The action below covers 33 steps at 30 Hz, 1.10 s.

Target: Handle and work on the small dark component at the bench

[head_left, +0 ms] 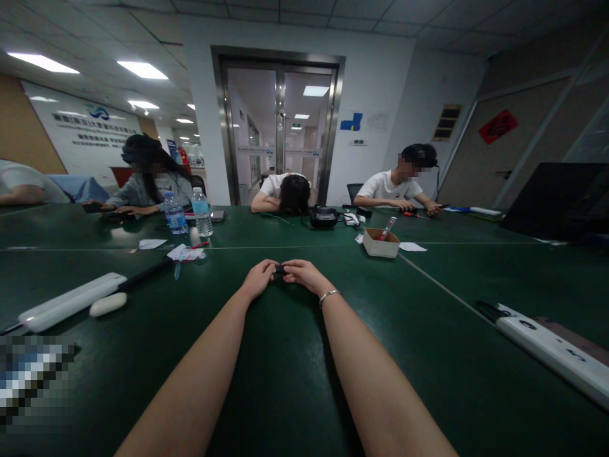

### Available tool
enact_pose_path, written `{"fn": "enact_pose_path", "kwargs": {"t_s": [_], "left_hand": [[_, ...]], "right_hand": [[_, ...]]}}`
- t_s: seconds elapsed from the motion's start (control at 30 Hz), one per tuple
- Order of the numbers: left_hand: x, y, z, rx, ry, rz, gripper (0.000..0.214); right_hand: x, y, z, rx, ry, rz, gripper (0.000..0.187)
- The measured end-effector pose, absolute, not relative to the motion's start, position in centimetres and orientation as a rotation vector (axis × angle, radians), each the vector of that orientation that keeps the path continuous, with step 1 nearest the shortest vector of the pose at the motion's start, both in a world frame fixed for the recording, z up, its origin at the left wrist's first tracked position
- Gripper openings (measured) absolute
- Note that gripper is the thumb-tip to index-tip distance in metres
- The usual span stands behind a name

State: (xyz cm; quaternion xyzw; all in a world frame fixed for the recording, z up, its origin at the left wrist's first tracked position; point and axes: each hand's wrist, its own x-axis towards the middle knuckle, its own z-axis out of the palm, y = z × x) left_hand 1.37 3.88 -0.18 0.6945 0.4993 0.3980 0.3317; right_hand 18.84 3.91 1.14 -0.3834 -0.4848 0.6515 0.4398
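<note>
A small dark object (280,270) is held between my two hands, a little above or on the green table (285,355); its kind is too small to make out. My left hand (259,278) pinches its left end with closed fingers. From the other side, the fingers of my right hand (303,275) grip its right end. A silver bracelet (328,296) circles my right wrist. Both forearms reach forward across the tabletop, and my fingers hide part of the small object.
Ahead right stands a small open box (380,244) beside white paper (413,247). Two water bottles (202,212) stand ahead left. A white umbrella-like object (73,301) and a pale oval item (108,304) lie left; a white device (547,346) lies right. Several people sit across.
</note>
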Motion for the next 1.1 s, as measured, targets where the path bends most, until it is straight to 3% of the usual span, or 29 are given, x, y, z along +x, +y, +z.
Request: {"fn": "enact_pose_path", "kwargs": {"t_s": [1.1], "left_hand": [[1.36, 4.15, -0.55, 1.799, 1.279, 1.040, 0.037]], "right_hand": [[18.84, 3.70, 1.42, -0.965, -1.258, 1.616, 0.016]]}}
